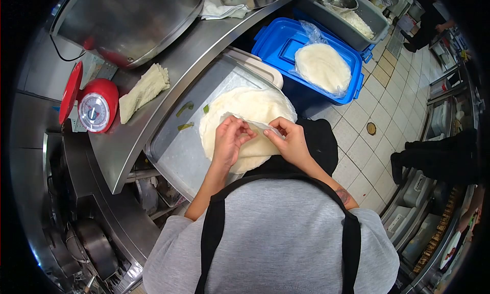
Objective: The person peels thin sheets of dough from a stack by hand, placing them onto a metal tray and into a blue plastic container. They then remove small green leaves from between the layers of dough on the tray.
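A stack of thin, round, pale sheets, like dough wrappers [224,102], lies on a metal tray [176,148] in front of me. My left hand [229,140] pinches the raised edge of the top sheet between thumb and fingers. Beside it, my right hand [288,140] grips the same edge with thumb and forefinger. Between the two hands the thin sheet [261,126] is lifted and folded over towards me. Several strips of green leaf [185,109] rest on the tray left of the stack.
On the steel counter [191,54] are a red dial scale [97,107], a folded cloth [145,89] and a large metal pot [127,23]. A blue lidded bin [278,36] carries another round stack in plastic [324,66]. Dark-clothed people [439,158] stand at the right.
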The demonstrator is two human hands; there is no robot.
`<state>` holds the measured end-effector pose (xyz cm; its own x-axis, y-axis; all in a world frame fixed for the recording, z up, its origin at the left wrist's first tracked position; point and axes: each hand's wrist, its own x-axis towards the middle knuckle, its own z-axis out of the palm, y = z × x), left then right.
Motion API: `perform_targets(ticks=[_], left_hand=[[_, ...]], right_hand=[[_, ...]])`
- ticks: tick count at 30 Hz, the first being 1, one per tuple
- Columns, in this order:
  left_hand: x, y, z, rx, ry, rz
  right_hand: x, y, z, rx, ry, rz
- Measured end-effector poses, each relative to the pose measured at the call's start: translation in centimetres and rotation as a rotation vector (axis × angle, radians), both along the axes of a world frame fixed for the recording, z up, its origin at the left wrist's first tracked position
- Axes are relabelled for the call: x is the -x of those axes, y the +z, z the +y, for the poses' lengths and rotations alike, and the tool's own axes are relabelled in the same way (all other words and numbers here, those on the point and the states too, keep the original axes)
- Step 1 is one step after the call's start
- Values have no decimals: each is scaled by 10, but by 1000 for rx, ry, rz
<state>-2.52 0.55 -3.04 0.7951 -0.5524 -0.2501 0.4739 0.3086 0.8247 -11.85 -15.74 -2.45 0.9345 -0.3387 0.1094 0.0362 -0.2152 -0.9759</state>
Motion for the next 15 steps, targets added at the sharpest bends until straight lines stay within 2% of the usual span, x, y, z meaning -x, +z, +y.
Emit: perform_targets(ticks=[5, 10, 15], left_hand=[[24, -2, -14, -136, -223, 55], [31, -5, -20, -112, -152, 13], [28, -4, -18, -132, -119, -9]], right_hand=[[-1, -7, 3, 64, -17, -80], [3, 11, 2, 188, 44, -134], [3, 12, 3, 193, 67, -140]])
